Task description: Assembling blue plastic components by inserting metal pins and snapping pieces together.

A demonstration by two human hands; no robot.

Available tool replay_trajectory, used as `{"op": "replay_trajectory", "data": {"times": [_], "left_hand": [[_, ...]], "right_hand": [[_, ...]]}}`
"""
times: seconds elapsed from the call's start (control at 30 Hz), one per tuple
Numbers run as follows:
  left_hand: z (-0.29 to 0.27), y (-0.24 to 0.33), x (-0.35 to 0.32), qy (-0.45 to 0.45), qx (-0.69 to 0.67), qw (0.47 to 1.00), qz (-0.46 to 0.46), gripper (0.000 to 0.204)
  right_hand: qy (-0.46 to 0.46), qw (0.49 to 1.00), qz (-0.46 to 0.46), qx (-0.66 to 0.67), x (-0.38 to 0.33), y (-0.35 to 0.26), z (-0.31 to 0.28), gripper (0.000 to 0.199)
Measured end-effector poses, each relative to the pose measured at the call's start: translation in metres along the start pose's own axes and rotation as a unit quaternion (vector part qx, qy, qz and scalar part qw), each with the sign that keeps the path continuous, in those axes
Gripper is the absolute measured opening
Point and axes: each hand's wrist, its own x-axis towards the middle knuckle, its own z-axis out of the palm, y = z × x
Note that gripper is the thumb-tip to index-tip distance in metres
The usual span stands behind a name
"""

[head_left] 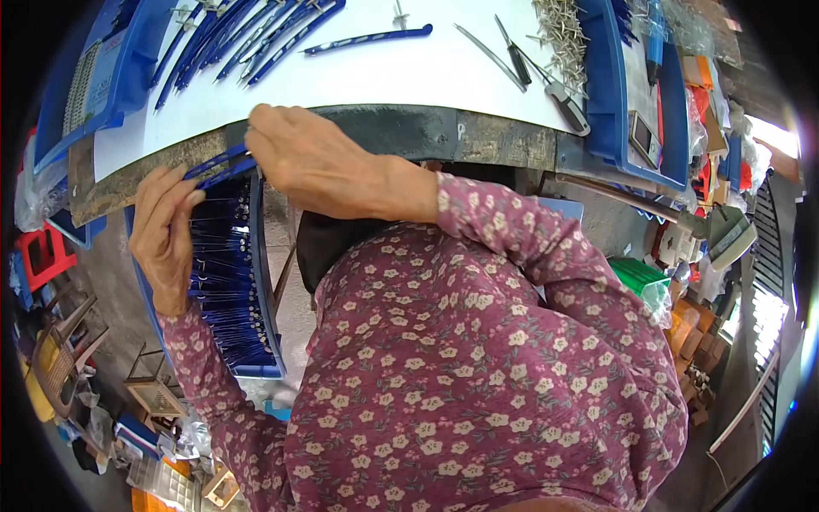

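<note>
Two slim blue strips [215, 160], which look like eyeglass temples, span the gap between my hands at the table's near edge. My left hand [162, 226] has its fingers closed round their left end. My right hand [311, 162] pinches their other end, its fingertips hidden behind the knuckles. Just beyond, on the white sheet [375, 85], several similar blue pieces with silver patterns [247, 38] lie in a row. One more blue piece [367, 39] lies apart, to their right. Below my hands, a blue tray [271, 320] holds many more blue pieces with thin wire-like ends.
Tweezers [490, 57], a slim black-handled tool [516, 61] and a grey-handled tool [565, 107] lie on the sheet beside a heap of small metal pieces [560, 43]. Blue bins [606, 111] flank the table. A red stool [44, 260] stands at far left.
</note>
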Motion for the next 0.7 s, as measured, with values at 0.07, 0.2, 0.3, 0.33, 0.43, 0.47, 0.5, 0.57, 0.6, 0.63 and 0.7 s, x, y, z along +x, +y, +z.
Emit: {"op": "replay_trajectory", "data": {"times": [0.07, 0.2, 0.3, 0.33, 0.43, 0.47, 0.5, 0.57, 0.6, 0.63, 0.7], "left_hand": [[-0.001, 0.004, -0.003, 0.003, -0.006, 1.0, 0.001, 0.019], [0.025, 0.033, 0.013, 0.015, -0.059, 0.996, 0.06, 0.019], [0.057, 0.054, 0.034, 0.011, -0.101, 0.989, 0.108, 0.021], [0.068, 0.058, 0.039, -0.01, -0.135, 0.983, 0.122, 0.023], [0.077, 0.057, 0.044, -0.031, -0.161, 0.975, 0.148, 0.027], [0.077, 0.056, 0.045, -0.03, -0.15, 0.976, 0.158, 0.028], [0.077, 0.053, 0.044, -0.031, -0.15, 0.975, 0.158, 0.028], [0.077, 0.049, 0.041, -0.008, -0.129, 0.977, 0.17, 0.029], [0.073, 0.046, 0.038, -0.007, -0.126, 0.978, 0.166, 0.029], [0.068, 0.043, 0.035, 0.001, -0.113, 0.981, 0.157, 0.029], [0.056, 0.034, 0.027, 0.011, -0.074, 0.988, 0.136, 0.028]], "right_hand": [[-0.009, 0.999, -0.03, -0.017, 0.001, -0.002, 0.0, 0.022], [-0.024, 0.998, 0.046, -0.027, -0.036, -0.001, -0.044, 0.027], [-0.045, 0.991, 0.12, -0.038, -0.069, 0.007, -0.077, 0.033], [-0.035, 0.988, 0.139, -0.051, -0.079, 0.009, -0.082, 0.034], [-0.029, 0.983, 0.17, -0.057, -0.085, 0.008, -0.086, 0.033], [-0.032, 0.982, 0.179, -0.047, -0.085, 0.006, -0.086, 0.03], [-0.032, 0.982, 0.18, -0.047, -0.084, 0.006, -0.084, 0.03], [-0.013, 0.986, 0.159, -0.052, -0.081, 0.007, -0.079, 0.035], [-0.014, 0.986, 0.156, -0.048, -0.077, 0.007, -0.076, 0.035], [-0.013, 0.988, 0.147, -0.038, -0.072, 0.008, -0.072, 0.034], [-0.011, 0.991, 0.133, -0.024, -0.059, 0.007, -0.058, 0.033]]}}
